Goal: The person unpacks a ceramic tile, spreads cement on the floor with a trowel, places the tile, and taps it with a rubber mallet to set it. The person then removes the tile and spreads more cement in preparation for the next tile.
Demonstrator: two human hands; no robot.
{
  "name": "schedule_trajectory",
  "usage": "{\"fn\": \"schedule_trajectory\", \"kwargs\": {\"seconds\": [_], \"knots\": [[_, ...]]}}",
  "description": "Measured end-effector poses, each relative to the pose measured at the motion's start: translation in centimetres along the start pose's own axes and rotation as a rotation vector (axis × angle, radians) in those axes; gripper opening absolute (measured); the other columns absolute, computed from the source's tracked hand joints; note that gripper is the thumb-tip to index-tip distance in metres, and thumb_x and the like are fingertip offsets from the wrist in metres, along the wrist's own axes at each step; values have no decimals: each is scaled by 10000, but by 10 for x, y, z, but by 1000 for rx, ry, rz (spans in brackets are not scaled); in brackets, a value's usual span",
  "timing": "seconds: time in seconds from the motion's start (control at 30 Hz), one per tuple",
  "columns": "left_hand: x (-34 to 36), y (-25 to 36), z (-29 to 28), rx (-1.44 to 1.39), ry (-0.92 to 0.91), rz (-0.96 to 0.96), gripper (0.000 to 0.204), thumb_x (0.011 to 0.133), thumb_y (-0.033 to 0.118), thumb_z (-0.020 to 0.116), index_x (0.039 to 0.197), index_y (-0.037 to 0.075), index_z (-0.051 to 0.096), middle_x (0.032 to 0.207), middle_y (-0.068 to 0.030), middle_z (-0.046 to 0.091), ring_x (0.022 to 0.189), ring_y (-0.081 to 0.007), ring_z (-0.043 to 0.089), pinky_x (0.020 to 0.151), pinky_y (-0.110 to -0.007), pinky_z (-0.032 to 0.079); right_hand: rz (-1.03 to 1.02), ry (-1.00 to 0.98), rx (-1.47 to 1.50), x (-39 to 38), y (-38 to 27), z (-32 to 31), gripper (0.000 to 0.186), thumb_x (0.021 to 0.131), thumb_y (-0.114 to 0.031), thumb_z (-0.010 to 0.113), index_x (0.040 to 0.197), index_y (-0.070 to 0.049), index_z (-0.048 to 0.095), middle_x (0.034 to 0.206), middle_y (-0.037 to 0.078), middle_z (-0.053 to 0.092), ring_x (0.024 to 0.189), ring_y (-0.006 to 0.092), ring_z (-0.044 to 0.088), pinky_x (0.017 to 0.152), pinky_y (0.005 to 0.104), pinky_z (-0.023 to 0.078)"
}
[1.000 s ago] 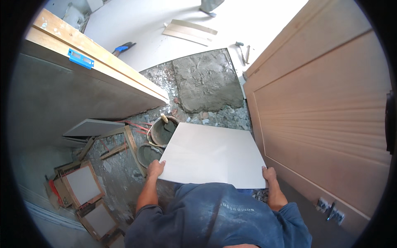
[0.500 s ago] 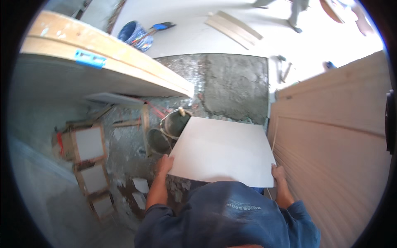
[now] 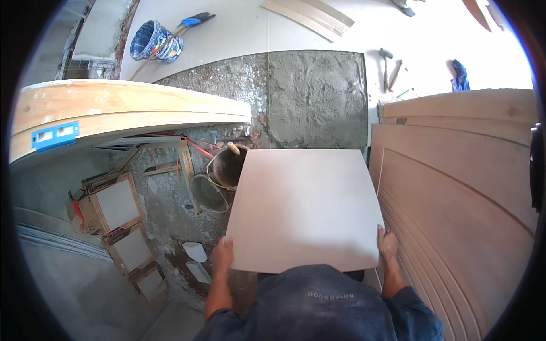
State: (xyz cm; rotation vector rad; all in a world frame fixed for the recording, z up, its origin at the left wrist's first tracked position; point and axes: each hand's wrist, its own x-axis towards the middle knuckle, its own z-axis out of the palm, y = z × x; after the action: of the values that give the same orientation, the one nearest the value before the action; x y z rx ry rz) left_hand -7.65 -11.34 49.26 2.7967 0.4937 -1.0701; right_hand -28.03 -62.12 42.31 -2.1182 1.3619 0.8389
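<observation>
A large square off-white tile (image 3: 307, 210) is held in front of my body, face up. My left hand (image 3: 223, 254) grips its left edge near the close corner, and my right hand (image 3: 387, 243) grips the right edge at about the same depth; the fingers underneath are hidden. Beyond the tile's far edge lies a bed of wet grey mortar (image 3: 318, 99) with a rough surface, bordered by pale laid flooring. Left of the tile stand a dark bucket (image 3: 228, 169) with a trowel-like wooden handle (image 3: 233, 148) sticking out and a second grey bucket (image 3: 208, 192).
A wooden door (image 3: 455, 187) stands close on my right; a wooden edge (image 3: 136, 102) juts in from the left. Tile boxes (image 3: 132, 248) and broken tile pieces (image 3: 195, 251) lie at left. Farther off are a blue-white bucket (image 3: 170, 51), a mallet (image 3: 386, 68) and flat strips (image 3: 310, 19).
The view has shifted, so the mortar bed sits higher in it. The tile looks larger, with both hands still on its side edges. Another person's legs at the far right have mostly left the view.
</observation>
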Motion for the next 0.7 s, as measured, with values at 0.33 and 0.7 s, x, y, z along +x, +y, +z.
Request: {"fn": "schedule_trajectory", "kwargs": {"seconds": [0.33,0.7], "knots": [[41,25,8,-6,89,18,535,949,472,468,1219,20,563,1034,-266,657,985,-453,618,837,-500,475,125,182,214,19,6,47,599,910,-511,541,815,79,582,754,301,604,712,437,603,671,489,457],[110,17,78,-226,153,179,359,975,269,446,1122,-29,581,975,-239,655,929,-376,644,801,-410,485,130,363,479,39,-4,69,420,916,-335,633,780,54,553,593,130,491,552,200,439,532,394,392]]}}
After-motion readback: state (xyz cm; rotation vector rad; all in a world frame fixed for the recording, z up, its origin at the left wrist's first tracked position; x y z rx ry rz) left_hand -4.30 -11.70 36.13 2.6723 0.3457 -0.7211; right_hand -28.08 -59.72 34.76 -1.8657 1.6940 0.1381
